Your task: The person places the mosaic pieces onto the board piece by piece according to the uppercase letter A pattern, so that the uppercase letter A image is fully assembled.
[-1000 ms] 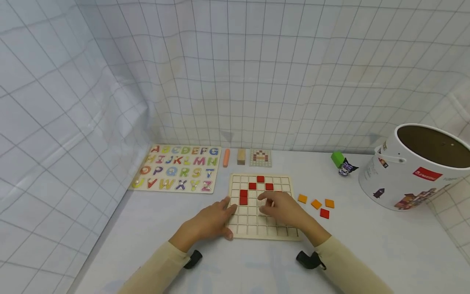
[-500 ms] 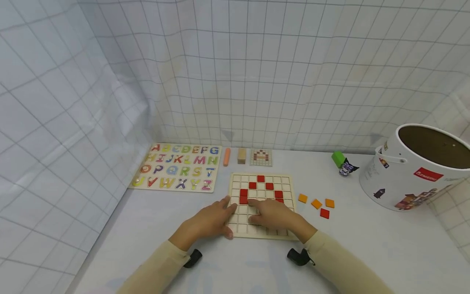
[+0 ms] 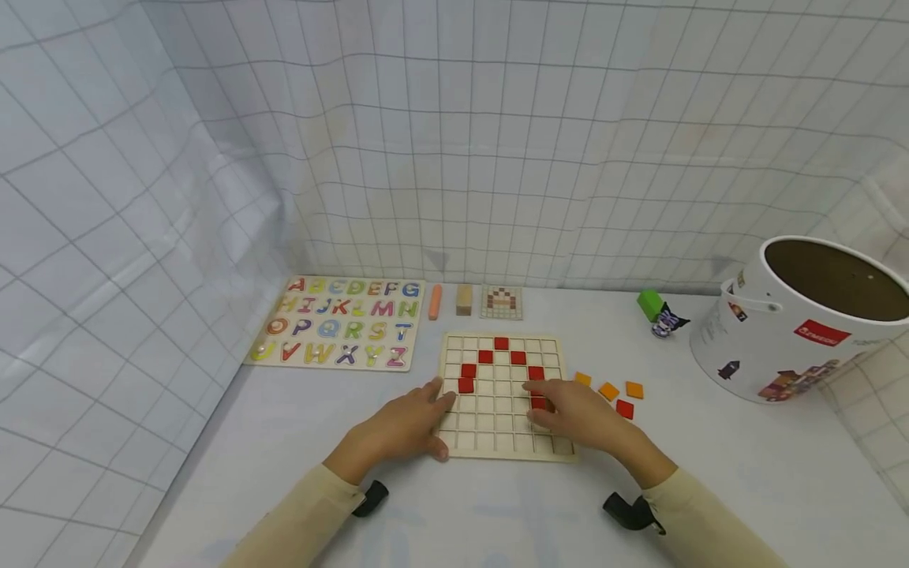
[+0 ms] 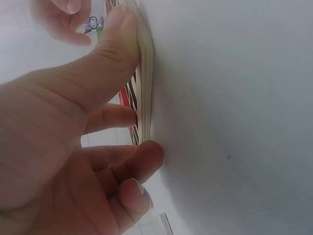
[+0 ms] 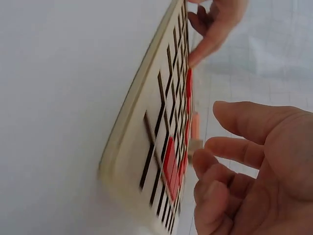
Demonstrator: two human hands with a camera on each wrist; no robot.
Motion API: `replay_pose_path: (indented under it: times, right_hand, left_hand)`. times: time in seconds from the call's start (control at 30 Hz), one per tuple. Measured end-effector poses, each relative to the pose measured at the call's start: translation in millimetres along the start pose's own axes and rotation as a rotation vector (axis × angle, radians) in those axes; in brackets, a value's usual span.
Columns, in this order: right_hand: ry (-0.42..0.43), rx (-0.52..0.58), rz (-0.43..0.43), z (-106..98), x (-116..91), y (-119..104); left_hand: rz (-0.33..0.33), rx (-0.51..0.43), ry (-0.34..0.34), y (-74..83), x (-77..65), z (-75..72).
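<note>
A pale wooden grid board (image 3: 495, 439) lies flat on the table, with several red square tiles (image 3: 501, 343) set in its cells in a peaked outline. My left hand (image 3: 408, 422) rests along its left edge, thumb near the front corner; the left wrist view shows the thumb (image 4: 110, 54) pressing the board's rim. Over the right side hovers my right hand (image 3: 578, 414), nothing between its fingers, thumb and index apart beside red tiles (image 3: 538, 403). In the right wrist view its fingers are loosely bent above the board (image 5: 132, 132).
Loose orange tiles (image 3: 634, 390) and a red tile (image 3: 625, 409) lie right of the board. Behind it are a patterned card (image 3: 501, 303), a wooden block (image 3: 464, 300) and an orange stick (image 3: 435, 302). An alphabet board (image 3: 334, 323), green block (image 3: 649, 305), figurine (image 3: 666, 321) and white bucket (image 3: 767, 347) surround these.
My right hand went left to the lower red tile on the board's left side, then moved back to the right side. That tile now sits slightly further left. My left hand stayed put.
</note>
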State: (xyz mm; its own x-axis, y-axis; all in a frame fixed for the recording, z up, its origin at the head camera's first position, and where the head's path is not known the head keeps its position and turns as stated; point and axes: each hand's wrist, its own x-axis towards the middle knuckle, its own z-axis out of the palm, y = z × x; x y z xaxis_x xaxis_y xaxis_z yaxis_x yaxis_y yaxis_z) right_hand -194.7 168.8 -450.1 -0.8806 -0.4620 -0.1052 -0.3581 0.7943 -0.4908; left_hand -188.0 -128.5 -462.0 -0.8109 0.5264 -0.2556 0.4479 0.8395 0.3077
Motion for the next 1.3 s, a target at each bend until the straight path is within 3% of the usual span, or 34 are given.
replay_pose_path:
  times: [0.27, 0.37, 0.53, 0.8, 0.97, 1.13, 1.3]
  right_hand:
    - [0.044, -0.157, -0.190, 15.6, 47.3, -36.7]
    - [0.030, -0.213, -0.211, 19.7, 59.4, -43.0]
    - [-0.005, -0.282, -0.224, 25.6, 61.7, -42.3]
    - [-0.035, -0.215, -0.257, 31.3, 58.2, -43.1]
    - [-0.020, -0.035, -0.221, 19.1, 39.1, -29.6]
    - [0.021, 0.233, -0.197, -7.8, -9.7, 17.4]
    - [0.080, 0.351, 0.027, -30.0, -54.3, 78.5]
  left_hand:
    - [0.006, 0.000, 0.003, -0.8, 3.3, -1.4]
    - [0.015, 0.015, 0.003, 0.7, 3.9, -2.7]
    - [0.021, 0.025, -0.001, 2.2, 4.4, -3.4]
    - [-0.001, 0.011, -0.006, 0.8, 1.6, -4.1]
    - [0.008, 0.003, -0.001, 2.1, 1.6, -3.1]
    - [0.016, 0.025, 0.010, 4.3, 0.9, -2.7]
    - [-0.002, 0.030, 0.012, 2.9, -2.3, -2.7]
